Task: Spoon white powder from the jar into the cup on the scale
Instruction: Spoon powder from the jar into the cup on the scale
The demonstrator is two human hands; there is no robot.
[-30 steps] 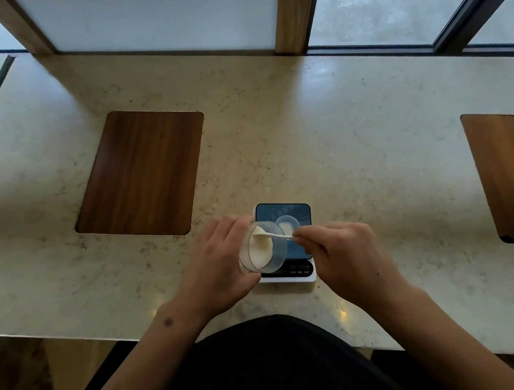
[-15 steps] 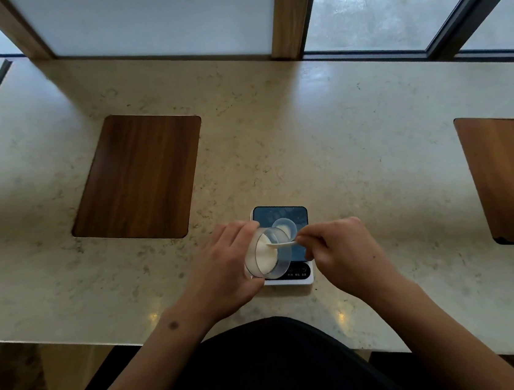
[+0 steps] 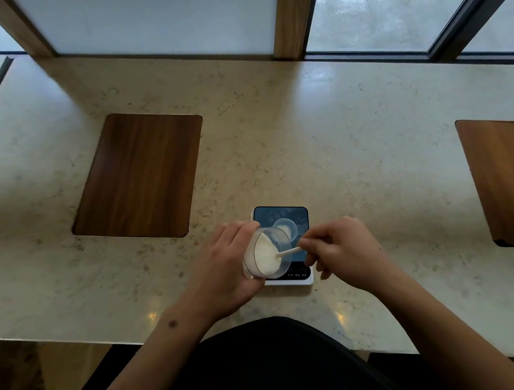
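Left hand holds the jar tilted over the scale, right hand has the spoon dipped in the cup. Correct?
Not quite. The head view shows the spoon in the right hand dipped in the jar, not the cup. The left hand does hold the jar tilted over the scale.

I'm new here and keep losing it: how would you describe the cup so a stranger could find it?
Start at the stone counter and find the small dark-topped scale at its near edge, between the two hands. The cup stands on the scale. Unlike the tilted jar in the left hand, it is smaller, upright and untouched.
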